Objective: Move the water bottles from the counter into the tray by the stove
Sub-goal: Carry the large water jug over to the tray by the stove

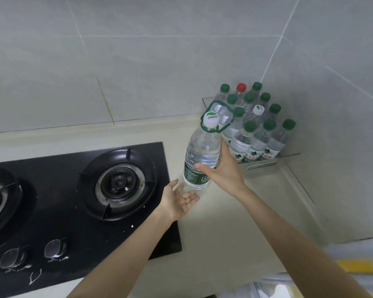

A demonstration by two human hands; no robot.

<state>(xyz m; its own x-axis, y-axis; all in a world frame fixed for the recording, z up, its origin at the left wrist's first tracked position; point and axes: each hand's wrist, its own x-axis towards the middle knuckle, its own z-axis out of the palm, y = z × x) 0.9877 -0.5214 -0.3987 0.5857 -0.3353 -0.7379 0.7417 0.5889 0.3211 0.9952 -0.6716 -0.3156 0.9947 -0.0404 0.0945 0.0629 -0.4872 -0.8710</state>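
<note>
A large clear water bottle (200, 153) with a white cap, a green carry handle and a dark green label is held above the counter, tilted. My right hand (222, 166) grips its middle from the right side. My left hand (179, 198) is palm up, fingers relaxed, under the bottle's base. Behind the big bottle, in the wall corner, a clear tray (258, 166) holds several small water bottles (256, 136) with green caps, plus one red cap and one white cap.
A black gas stove (78, 201) with two burners and two knobs fills the left. Beige counter (235, 222) runs between the stove and the right wall. Grey tiled walls meet behind the tray. A blurred white and yellow thing (332, 276) sits at bottom right.
</note>
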